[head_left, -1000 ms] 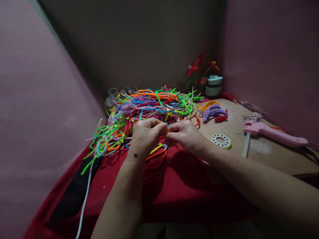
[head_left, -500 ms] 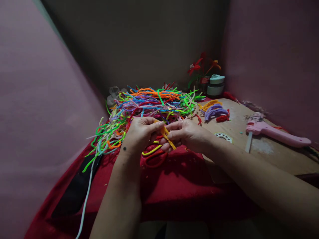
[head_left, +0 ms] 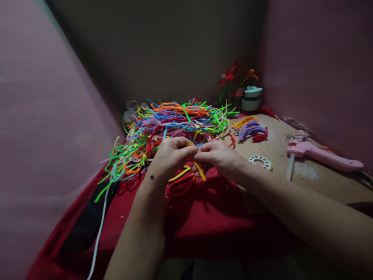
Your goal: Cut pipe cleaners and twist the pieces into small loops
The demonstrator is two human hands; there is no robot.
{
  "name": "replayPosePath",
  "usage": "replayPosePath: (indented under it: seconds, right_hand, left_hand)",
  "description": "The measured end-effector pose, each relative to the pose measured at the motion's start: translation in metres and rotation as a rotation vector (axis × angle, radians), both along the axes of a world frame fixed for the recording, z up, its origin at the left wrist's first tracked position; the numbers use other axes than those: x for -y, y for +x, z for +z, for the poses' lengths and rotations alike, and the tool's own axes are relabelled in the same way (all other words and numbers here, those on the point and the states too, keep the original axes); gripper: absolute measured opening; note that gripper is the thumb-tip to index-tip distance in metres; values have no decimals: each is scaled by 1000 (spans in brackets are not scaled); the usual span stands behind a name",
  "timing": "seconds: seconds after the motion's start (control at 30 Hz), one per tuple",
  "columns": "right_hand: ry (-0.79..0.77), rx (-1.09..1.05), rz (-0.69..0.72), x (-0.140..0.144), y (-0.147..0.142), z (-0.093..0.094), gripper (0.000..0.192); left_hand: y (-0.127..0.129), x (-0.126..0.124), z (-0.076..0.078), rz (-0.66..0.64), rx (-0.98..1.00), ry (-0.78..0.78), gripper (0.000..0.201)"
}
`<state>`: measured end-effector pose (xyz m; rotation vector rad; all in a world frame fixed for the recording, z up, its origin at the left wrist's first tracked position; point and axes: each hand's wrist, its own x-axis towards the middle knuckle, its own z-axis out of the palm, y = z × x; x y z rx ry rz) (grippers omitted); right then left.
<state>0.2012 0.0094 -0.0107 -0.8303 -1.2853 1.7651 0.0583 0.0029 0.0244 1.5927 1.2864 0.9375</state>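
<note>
Between my two hands is an orange-yellow pipe cleaner [head_left: 199, 171], its doubled end hanging down below the fingers. My left hand [head_left: 176, 153] pinches it between thumb and forefinger. My right hand [head_left: 214, 153] meets the left and pinches the same piece, fingertips nearly touching; the part inside the fingers is hidden. Just under the hands, scissors with red handles [head_left: 182, 186] and a yellow pipe cleaner [head_left: 178, 175] lie on the red cloth [head_left: 210, 221]. Beyond the hands spreads a large tangled heap of coloured pipe cleaners [head_left: 175, 116].
On the cardboard [head_left: 320, 190] at right lie a pink glue gun [head_left: 323, 153], a white ring with holes [head_left: 260, 161] and bent purple pieces [head_left: 251, 129]. A lidded jar [head_left: 251, 99] and red flowers [head_left: 227, 77] stand behind. A black phone-like slab [head_left: 84, 229] and white cable [head_left: 101, 229] lie left.
My hands have drawn together, so the fingertips now nearly meet. The orange-yellow pipe cleaner is more covered by the fingers, its end hanging straighter down.
</note>
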Motion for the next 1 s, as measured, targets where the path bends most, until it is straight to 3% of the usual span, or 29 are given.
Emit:
replayPosePath:
  seconds: [0.2, 0.37, 0.47, 0.6, 0.77, 0.93, 1.0]
  right_hand:
    - [39, -38, -16, 3, 1, 3, 11]
    - [-41, -163, -222, -2, 4, 8, 9]
    - [-80, -226, -327, -9, 7, 5, 6]
    - [-128, -291, -379, -14, 8, 0, 9]
    - [-239, -339, -390, -18, 6, -4, 10]
    - [-384, -342, -325, -20, 5, -3, 16]
    - [-392, -352, -293, -18, 5, -1, 17]
  left_hand:
    - [2, 1, 0, -11, 30, 30, 21]
    - [2, 1, -1, 56, 144, 64, 23]
    - [2, 2, -3, -73, 71, 257, 18]
    - [6, 1, -11, -196, -344, 670, 13]
    - [8, -5, -23, -119, -615, 1050, 19]
    - [10, -2, -28, -109, -800, 1242, 19]
    - [12, 1, -28, -108, -785, 1298, 21]
